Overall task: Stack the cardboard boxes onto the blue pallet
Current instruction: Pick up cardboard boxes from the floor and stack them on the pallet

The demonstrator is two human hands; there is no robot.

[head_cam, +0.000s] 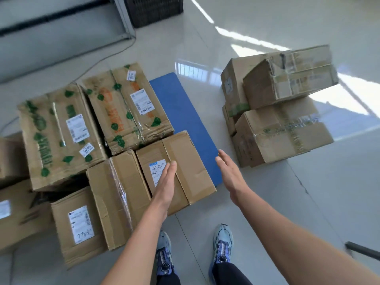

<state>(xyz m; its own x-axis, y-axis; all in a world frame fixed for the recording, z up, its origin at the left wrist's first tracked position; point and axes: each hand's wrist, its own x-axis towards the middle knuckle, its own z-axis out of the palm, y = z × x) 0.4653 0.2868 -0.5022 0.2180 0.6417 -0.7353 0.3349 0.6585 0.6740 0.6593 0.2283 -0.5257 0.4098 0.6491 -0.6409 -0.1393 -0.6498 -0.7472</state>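
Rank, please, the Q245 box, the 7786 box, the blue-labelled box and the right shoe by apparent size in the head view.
1. Q245 box
2. blue-labelled box and 7786 box: look alike, left unranked
3. right shoe

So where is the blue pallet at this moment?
Head view, centre: the blue pallet lies on the floor, largely under the loaded boxes at left; its bare strip faces the box stack standing on the floor at right.
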